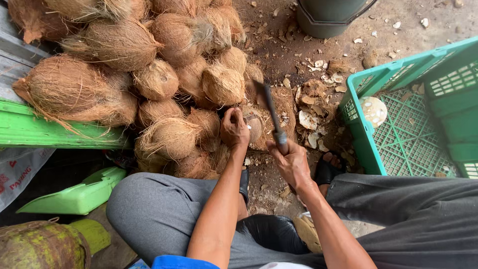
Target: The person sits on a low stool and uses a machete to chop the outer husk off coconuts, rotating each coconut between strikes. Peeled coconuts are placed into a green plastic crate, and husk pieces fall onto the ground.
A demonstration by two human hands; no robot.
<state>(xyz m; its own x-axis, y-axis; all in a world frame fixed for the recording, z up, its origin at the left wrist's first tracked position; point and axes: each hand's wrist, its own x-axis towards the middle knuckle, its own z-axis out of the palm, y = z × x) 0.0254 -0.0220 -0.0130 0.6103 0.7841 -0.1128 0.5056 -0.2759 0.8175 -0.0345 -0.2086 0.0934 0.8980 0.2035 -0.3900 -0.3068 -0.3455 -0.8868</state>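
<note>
one cleaver (269,107), one green crate (398,74) holding one peeled white coconut (373,110) at its near-left corner, one dark bucket (328,17) — and roughly twenty husked brown coconuts (114,45) piled on the ground.

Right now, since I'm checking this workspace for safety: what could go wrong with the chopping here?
The left hand steadies the coconut right beside the blade of the cleaver held in the right hand, so a glancing cut could hit fingers. A foot in an open sandal sits near the chopping spot. Shell chips litter the ground and might fly up.
</note>
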